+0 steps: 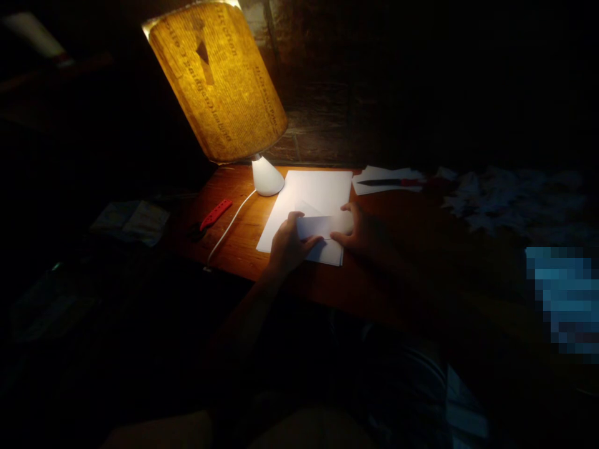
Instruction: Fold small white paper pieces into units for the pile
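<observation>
**Hands pinch a folded sheet (318, 226) over a paper stack (304, 199)**

Head view, the only one we have, dim and lit mostly by one lamp. We see the left hand (290, 246) at the near left end of the folded sheet, fingers curled over it and thumb on top, gripping it firmly. The right hand (349, 227) holds the far right end, thumb along the lower edge and fingers bent up around the end, so it has hold too. Neither hand is spread wide. The folded sheet sits between the hands, just above the paper stack and seemingly touching it; we can't tell exactly how many layers it has. The stack lies on a wooden desk (299, 274), right beside the lamp base (266, 176).

Around that, the tilted lamp shade (218, 81) glows yellow, printed with text, in front of a brick wall (327, 131). A white cord (229, 227) runs from the base toward the desk's near edge. Left of the cord lies a red tool (216, 214), too small to name. Past the right hand, a dark-bladed knife (388, 182) with a red handle rests on white scraps (374, 181). Further right is a pale crumpled heap (510, 199), too dim to tell. A blue patch (561, 299) is pixelated.
</observation>
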### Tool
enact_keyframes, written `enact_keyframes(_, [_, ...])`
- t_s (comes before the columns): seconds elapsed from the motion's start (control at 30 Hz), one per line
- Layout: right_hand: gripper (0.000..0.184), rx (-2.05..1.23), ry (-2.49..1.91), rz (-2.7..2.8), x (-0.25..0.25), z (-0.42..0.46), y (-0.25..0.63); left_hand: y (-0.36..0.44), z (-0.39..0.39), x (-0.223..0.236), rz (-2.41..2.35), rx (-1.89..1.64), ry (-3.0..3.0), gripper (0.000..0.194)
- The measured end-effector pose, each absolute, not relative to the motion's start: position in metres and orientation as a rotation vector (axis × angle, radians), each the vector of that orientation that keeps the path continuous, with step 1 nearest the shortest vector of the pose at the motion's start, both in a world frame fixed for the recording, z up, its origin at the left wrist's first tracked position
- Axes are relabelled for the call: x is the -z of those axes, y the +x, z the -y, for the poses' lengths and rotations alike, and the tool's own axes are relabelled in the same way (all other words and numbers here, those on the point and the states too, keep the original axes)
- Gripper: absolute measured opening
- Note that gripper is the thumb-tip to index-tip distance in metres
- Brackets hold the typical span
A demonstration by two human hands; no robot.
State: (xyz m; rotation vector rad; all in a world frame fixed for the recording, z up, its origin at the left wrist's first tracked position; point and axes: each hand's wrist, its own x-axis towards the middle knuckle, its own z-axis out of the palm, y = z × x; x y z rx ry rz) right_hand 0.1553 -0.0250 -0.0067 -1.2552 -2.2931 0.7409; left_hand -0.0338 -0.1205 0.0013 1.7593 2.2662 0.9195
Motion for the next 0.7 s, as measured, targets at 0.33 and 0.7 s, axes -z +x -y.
enact_keyframes(0.33, [0.068, -0.779, -1.302, 2.311, -0.006, 0.028, 0.154, -0.03, 0.123, -0.008, -2.341, -0.782, 1.755, 0.064])
enact_keyframes(0.7, [0.066, -0.801, -1.31, 2.297, -0.013, 0.027, 0.158, -0.03, 0.13, -0.004, -2.17, -1.221, 2.206, 0.05])
